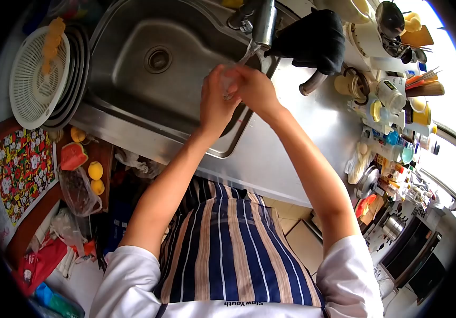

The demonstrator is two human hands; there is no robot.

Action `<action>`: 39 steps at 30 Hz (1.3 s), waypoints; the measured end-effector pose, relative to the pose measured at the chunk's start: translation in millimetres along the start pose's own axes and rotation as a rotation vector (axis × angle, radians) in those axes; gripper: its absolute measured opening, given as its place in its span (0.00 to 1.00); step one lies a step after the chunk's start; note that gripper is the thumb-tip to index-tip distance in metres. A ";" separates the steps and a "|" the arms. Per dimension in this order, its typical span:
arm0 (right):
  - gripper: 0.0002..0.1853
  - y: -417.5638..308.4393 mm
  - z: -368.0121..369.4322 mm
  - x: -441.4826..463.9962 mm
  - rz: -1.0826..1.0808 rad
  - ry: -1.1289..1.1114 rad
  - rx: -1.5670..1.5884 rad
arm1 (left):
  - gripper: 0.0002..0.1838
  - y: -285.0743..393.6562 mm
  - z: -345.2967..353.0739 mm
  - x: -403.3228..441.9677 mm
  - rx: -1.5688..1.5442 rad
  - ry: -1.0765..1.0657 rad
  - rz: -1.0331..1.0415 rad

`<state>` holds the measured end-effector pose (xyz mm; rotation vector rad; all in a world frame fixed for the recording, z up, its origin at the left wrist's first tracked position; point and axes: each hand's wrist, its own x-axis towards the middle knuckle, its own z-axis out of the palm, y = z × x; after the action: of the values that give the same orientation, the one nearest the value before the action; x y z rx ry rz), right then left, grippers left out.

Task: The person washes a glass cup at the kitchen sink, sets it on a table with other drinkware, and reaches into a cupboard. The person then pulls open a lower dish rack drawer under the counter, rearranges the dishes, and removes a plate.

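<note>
Water runs from the metal faucet [264,26] onto my two hands, which are close together over the right side of the steel sink [148,106]. My left hand [216,103] has its fingers curled inward. My right hand [257,91] meets it, fingers bent around the same spot. Between them shows a clear, wet, shiny patch; whether it is a see-through object or only water I cannot make out. The drain [158,59] lies bare to the left of my hands.
Black gloves [313,40] hang beside the faucet. A white colander [34,79] leans on stacked basins at the left. Below them lie a cut watermelon piece [74,156] and yellow fruit [96,170]. Jars, bottles and utensils crowd the steel counter's [291,132] right side.
</note>
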<state>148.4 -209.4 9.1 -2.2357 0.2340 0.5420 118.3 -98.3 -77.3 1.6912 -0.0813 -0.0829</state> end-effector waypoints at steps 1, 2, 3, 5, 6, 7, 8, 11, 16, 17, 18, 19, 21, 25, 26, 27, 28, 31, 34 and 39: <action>0.14 -6.3 -0.3 3.3 -0.001 0.001 -0.001 | 0.38 7.0 -1.1 0.3 0.183 0.066 0.024; 0.14 -13.1 -1.8 8.6 0.087 -0.049 -0.018 | 0.38 12.3 -3.9 3.2 0.185 0.068 0.023; 0.15 -17.0 -1.3 12.0 0.176 -0.103 -0.034 | 0.34 22.1 -9.3 5.5 0.162 -0.049 -0.080; 0.15 6.4 -1.3 17.9 0.088 -0.185 0.160 | 0.31 21.4 -13.8 5.1 0.140 -0.164 -0.184; 0.15 5.8 -6.6 17.4 -0.007 -0.263 0.349 | 0.29 16.2 -14.1 6.7 -0.209 -0.148 -0.231; 0.15 5.7 -13.0 15.3 -0.011 -0.264 0.347 | 0.27 11.1 -14.8 8.5 -0.561 -0.133 -0.269; 0.17 6.5 -20.9 9.2 -0.002 -0.308 0.352 | 0.24 5.1 -21.5 7.0 -0.514 -0.178 -0.302; 0.17 5.2 -33.1 2.3 -0.134 -0.410 0.440 | 0.25 22.6 -57.3 17.8 -0.779 -0.520 -0.562; 0.13 10.8 -21.3 12.8 -0.079 -0.301 0.431 | 0.39 32.8 -40.9 20.8 -0.851 -0.361 -0.673; 0.13 16.3 -10.8 13.2 -0.081 -0.301 0.432 | 0.41 30.9 -34.7 20.5 -0.791 -0.137 -0.761; 0.12 22.0 2.6 13.3 -0.071 -0.141 0.324 | 0.41 33.2 -33.5 20.9 -0.789 -0.137 -0.758; 0.11 23.7 10.9 12.7 -0.059 0.018 0.217 | 0.36 36.2 -33.6 19.9 -0.742 -0.045 -0.697; 0.11 21.3 18.0 8.2 -0.066 0.014 0.208 | 0.31 37.1 -27.1 16.3 -0.688 0.048 -0.645; 0.09 -1.3 19.9 -12.7 -0.041 0.034 0.133 | 0.13 22.7 -10.7 28.5 -0.585 0.230 -0.539; 0.10 -0.5 18.9 -16.5 -0.125 0.019 0.126 | 0.12 18.1 -11.3 32.5 -0.572 0.208 -0.551; 0.10 2.6 14.3 -17.5 -0.121 0.020 0.121 | 0.11 18.6 -13.3 36.7 -0.559 0.185 -0.560; 0.10 7.7 6.7 -17.6 -0.164 -0.097 0.106 | 0.11 19.2 -17.0 40.0 -0.562 0.183 -0.560; 0.12 20.2 -11.8 -10.9 -0.259 -0.334 0.092 | 0.11 17.4 -29.6 48.0 -0.551 0.001 -0.674; 0.22 18.9 -24.4 0.9 -1.001 -0.195 -0.370 | 0.12 10.9 -30.8 57.2 -0.747 -0.378 -0.950; 0.22 -12.4 -18.0 6.7 -0.408 -0.247 -0.366 | 0.11 -5.8 -24.2 61.3 -0.991 -0.675 -0.731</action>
<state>164.0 -214.7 24.9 -2.4415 -0.4744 0.6665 181.7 -80.0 -80.6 0.5741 0.0755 -1.0616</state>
